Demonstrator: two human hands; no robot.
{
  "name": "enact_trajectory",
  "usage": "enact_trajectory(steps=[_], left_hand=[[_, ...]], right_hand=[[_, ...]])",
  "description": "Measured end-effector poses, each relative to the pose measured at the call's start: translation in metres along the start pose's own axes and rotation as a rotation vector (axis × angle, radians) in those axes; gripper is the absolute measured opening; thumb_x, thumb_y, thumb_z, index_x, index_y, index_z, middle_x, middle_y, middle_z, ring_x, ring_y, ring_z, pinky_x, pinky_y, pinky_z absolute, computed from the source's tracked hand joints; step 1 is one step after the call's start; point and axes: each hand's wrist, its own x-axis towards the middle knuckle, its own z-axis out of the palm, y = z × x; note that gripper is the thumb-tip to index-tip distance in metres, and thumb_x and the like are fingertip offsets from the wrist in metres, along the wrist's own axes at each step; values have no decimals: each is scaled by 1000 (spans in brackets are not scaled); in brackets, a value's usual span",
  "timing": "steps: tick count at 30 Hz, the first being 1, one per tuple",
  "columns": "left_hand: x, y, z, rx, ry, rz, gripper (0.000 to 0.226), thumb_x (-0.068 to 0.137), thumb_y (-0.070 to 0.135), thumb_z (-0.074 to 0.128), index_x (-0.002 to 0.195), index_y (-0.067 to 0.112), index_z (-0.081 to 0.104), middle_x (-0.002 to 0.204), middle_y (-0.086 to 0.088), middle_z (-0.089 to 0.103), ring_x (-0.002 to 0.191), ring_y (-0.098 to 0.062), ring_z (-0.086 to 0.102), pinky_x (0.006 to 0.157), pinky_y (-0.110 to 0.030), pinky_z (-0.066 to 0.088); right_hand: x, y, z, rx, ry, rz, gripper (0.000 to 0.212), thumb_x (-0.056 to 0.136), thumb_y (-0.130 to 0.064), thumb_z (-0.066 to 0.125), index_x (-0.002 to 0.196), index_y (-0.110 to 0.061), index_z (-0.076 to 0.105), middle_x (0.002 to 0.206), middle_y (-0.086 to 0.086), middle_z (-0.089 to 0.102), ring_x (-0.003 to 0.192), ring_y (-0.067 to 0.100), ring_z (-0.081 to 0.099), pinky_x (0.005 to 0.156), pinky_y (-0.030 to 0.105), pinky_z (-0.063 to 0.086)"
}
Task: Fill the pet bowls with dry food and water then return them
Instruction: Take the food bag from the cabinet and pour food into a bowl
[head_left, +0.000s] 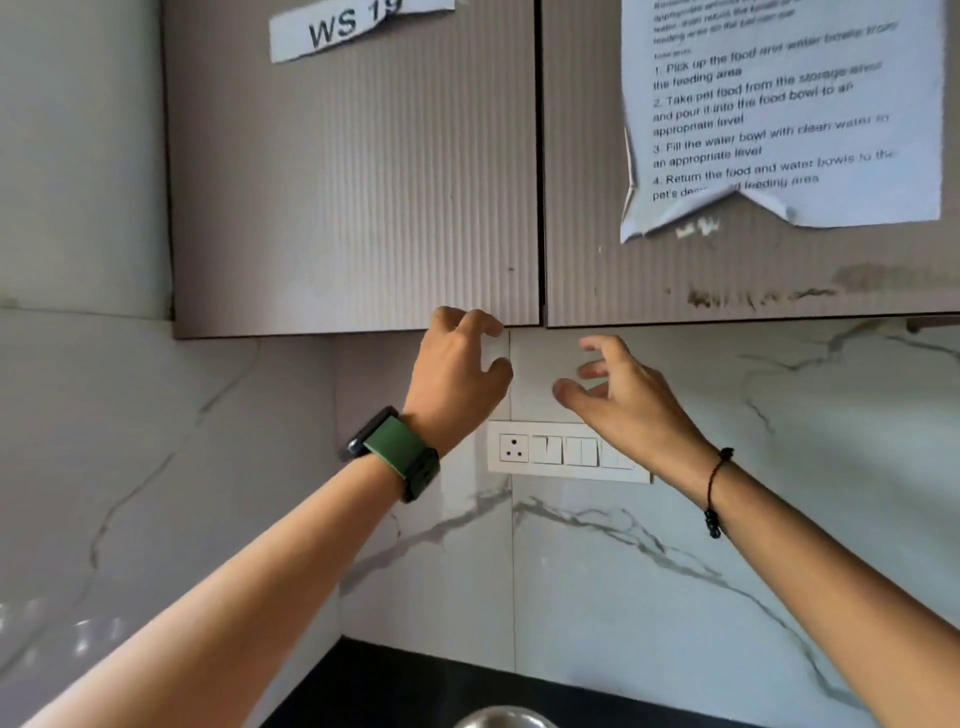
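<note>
Likely to slip: left hand (457, 364) hooked, grip empty, under left cabinet door (353, 171) corner, right hand (623, 395) spread apart, clear of steel bowl (504, 718) at table's near edge.

Torn white paper strip (358, 26) on left grey ribbed cupboard door (353, 182): "WS 19"
White printed instruction sheet (779, 114) on right grey cupboard door (727, 270): "3. Fill the water bowl with clean water"
</note>
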Motion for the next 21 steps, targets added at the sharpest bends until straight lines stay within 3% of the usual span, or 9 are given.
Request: enact_trajectory(steps=[3, 6, 11, 16, 18, 20, 21], left_hand=[[6, 0, 1, 66, -15, 3, 38, 87, 12, 55, 125, 9, 53, 133, -11, 42, 123, -28, 43, 102, -28, 34], [9, 4, 2, 126, -18, -6, 39, 88, 13, 52, 126, 9, 51, 134, -10, 41, 126, -28, 38, 104, -31, 33], [8, 12, -6, 135, -9, 56, 39, 88, 10, 47, 126, 7, 48, 135, -11, 40, 127, -29, 39, 107, -33, 34], [-2, 17, -34, 192, 30, 156, 55, 92, 22, 50, 142, 14, 30, 151, -6, 25, 140, -21, 24, 113, -29, 24], [-11, 20, -45, 202, 87, 201, 62, 92, 28, 51, 146, 17, 23, 156, -4, 16, 144, -19, 16, 116, -29, 19], [-22, 19, -57, 224, 187, 252, 71, 91, 36, 52, 149, 15, 17, 159, -5, 10, 147, -19, 9, 120, -32, 15], [-26, 16, -65, 217, 260, 282, 74, 88, 39, 51, 149, 13, 18, 159, -8, 13, 148, -20, 10, 120, -31, 16]], right_hand=[[20, -9, 23, 411, -129, 148, 42, 87, -16, 60, 128, -12, 48, 118, 7, 60, 99, 18, 59, 89, 33, 49], [40, -19, 49, 821, -230, 264, 33, 84, 6, 48, 114, -6, 48, 96, 8, 58, 82, 18, 57, 100, 37, 46], [44, -51, 76, 1463, -36, 182, 25, 93, 1, 37, 89, -10, 59, 84, 5, 61, 84, 17, 59, 76, 27, 47], [18, -66, 75, 1310, 76, -3, 28, 89, 4, 50, 93, -22, 59, 83, -5, 67, 86, 17, 62, 76, 26, 51], [4, -76, 72, 1287, 37, -172, 16, 82, -15, 59, 93, -26, 60, 76, -11, 70, 81, 11, 64, 75, 28, 52], [-4, -87, 74, 1233, 22, -300, 26, 71, -36, 59, 95, -26, 59, 79, -13, 72, 81, 6, 67, 73, 26, 56], [-6, -94, 77, 1160, 39, -370, 25, 72, -35, 58, 95, -25, 60, 83, -9, 72, 84, 9, 68, 73, 30, 57]])
